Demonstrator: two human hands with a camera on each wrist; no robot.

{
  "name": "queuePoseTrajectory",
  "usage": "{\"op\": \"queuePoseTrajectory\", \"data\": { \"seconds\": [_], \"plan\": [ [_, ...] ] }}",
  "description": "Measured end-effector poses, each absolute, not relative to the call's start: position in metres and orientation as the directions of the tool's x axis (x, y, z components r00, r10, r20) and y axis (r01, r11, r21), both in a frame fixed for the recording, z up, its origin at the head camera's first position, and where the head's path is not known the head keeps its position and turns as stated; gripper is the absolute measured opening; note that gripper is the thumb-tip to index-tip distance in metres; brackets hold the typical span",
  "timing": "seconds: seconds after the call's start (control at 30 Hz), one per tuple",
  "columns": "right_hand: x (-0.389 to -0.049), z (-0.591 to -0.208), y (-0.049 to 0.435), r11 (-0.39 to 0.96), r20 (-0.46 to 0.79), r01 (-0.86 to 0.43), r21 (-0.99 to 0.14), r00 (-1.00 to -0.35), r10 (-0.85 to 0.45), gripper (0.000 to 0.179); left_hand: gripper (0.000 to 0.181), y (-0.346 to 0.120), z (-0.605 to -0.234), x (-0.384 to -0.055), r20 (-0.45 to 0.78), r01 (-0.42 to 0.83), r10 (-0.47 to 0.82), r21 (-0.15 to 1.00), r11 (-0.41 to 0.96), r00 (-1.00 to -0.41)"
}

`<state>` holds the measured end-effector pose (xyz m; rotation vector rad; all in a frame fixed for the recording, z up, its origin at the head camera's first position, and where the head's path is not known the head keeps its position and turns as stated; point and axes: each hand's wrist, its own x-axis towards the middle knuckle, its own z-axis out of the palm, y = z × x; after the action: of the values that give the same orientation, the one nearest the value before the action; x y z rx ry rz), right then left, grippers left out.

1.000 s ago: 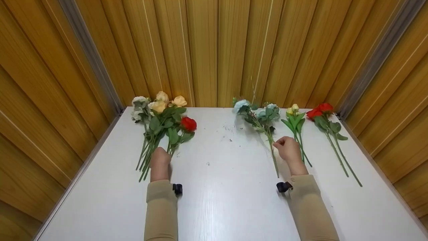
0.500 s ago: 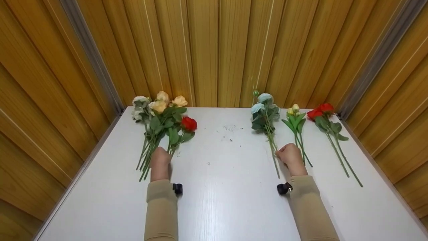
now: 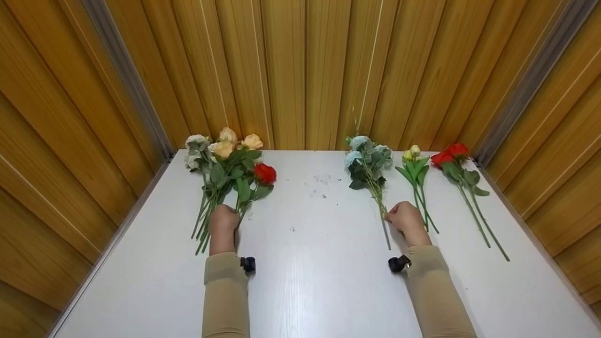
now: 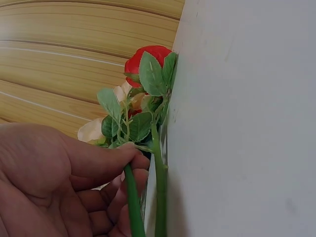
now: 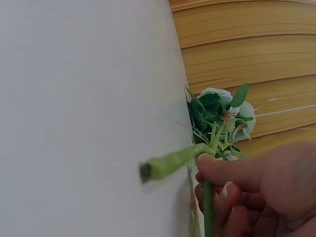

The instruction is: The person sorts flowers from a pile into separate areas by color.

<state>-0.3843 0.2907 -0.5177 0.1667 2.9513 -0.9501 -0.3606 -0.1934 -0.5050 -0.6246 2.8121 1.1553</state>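
On the left of the table, my left hand (image 3: 224,220) bends over a bunch of peach roses (image 3: 223,149), white flowers (image 3: 193,160) and a red rose (image 3: 265,173). In the left wrist view its thumb and fingers pinch a green flower stem (image 4: 133,202); which bloom tops it I cannot tell. The red rose's stem (image 4: 160,182) runs beside it. Right of the middle, my right hand (image 3: 406,216) pinches a stem of the light-blue flowers (image 3: 360,142). A cut stem end (image 5: 170,164) points toward the right wrist camera, while a darker stem (image 5: 208,207) passes by the fingers.
Beyond my right hand lie yellow tulips (image 3: 414,155) and two red roses (image 3: 450,155) with long stems. Wood-patterned panels (image 3: 324,75) rise at the back and both sides of the white table (image 3: 305,263). Small dark marks (image 3: 323,180) dot its surface.
The held light-blue flowers have swung right, in beside the other light-blue blooms, then slightly back left. My right hand has come a little nearer. My left hand has barely moved.
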Motion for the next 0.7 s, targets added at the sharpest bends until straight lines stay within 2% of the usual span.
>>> {"op": "queuePoseTrajectory", "data": {
  "seconds": [0.33,0.7],
  "plan": [
    [-0.386,-0.513,0.288,0.757,0.006,0.111,-0.644,-0.989,0.149,0.02,0.022,-0.189,-0.494,-0.357,-0.141,-0.349,-0.366,0.718,0.602,-0.92],
    [-0.387,-0.519,0.292,0.762,-0.16,0.179,-0.623,-0.982,0.1,0.022,0.021,-0.184,-0.479,-0.355,-0.065,-0.295,-0.364,0.726,0.621,-0.929]
  ]
}}
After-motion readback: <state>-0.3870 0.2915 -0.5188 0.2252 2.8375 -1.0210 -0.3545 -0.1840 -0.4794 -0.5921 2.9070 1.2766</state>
